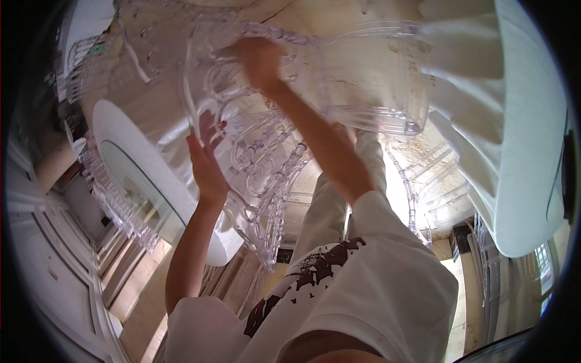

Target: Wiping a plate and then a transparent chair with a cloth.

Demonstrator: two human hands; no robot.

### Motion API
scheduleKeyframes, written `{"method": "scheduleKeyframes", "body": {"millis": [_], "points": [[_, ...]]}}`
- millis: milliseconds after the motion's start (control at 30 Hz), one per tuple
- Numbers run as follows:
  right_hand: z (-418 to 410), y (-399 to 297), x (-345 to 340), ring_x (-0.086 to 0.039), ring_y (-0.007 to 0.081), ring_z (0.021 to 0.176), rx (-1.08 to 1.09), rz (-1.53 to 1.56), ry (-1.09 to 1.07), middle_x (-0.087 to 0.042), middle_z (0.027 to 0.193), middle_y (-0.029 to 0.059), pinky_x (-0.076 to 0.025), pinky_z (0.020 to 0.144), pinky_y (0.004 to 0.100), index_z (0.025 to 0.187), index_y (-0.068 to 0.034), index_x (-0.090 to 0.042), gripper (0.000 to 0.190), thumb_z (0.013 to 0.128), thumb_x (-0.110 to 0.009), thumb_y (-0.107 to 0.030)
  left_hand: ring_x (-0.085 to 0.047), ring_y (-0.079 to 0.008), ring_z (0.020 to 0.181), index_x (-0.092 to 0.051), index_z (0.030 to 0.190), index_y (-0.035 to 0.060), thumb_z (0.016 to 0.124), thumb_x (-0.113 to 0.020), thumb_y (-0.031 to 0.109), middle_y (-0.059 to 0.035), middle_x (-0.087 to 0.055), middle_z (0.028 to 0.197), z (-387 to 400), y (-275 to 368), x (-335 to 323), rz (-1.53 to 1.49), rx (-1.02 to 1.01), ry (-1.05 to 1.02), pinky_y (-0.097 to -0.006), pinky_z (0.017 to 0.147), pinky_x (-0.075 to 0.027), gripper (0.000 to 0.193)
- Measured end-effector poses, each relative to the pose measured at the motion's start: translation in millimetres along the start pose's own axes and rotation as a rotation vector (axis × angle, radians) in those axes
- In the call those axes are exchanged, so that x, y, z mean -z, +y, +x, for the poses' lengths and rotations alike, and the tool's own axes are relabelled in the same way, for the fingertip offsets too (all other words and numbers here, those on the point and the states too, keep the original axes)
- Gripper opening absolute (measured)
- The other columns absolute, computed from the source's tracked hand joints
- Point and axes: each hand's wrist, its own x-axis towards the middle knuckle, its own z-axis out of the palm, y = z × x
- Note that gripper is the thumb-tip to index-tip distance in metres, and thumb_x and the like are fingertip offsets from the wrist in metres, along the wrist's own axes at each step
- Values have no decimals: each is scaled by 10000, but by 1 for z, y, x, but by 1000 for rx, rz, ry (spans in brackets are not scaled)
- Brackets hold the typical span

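A clear plastic chair (pixel 268 140) with ring-patterned, beaded rails stands tilted before me. My left hand (pixel 209 168) is at the near side of its curved outer frame, thumb on one side of the rail and fingers on the other. Over the upper part of the same chair passes my right hand (pixel 261 61), blurred by motion and curled. Something dark shows at its fingertips, too smeared to identify. To the right, a clear flat seat panel (pixel 372 77) with rounded corners lies over the floor; whether it belongs to this chair is hard to tell.
A white-clothed table with a glass turntable (pixel 136 186) stands at left. Another table under a pleated white cloth (pixel 522 136) rises at right. More clear chairs (pixel 426 181) stand on the marble-patterned floor (pixel 290 13). White panelled doors (pixel 54 267) line the far left.
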Motion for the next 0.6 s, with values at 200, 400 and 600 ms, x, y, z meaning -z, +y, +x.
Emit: {"method": "scheduleKeyframes", "body": {"millis": [200,400,600], "points": [[57,-68,36,-554,390,487,-394,25,-134,-562,552,194,-451,526,498,609,-39,-577,342,915,-540,-188,-624,-238,1031,-536,1311,62,1012,-193,675,-98,-620,1225,-4,11,-9,50,128,45,-450,940,-439,764],[115,-70,193,-651,385,675,-383,-383,-92,-662,787,227,-503,602,473,875,1,-622,314,998,-444,-226,-711,-301,791,-583,1222,-8,965,-347,723,-145,-626,1173,-20,15,-1,122,260,99,-393,632,-552,810],[101,-154,492,-680,366,805,-826,-236,-385,-699,823,184,-499,705,473,928,-49,-641,359,1000,-412,-317,-702,-270,856,-582,1197,-37,986,-526,511,-127,-670,1047,-26,-49,-3,-315,255,96,-399,802,-551,590]]}}
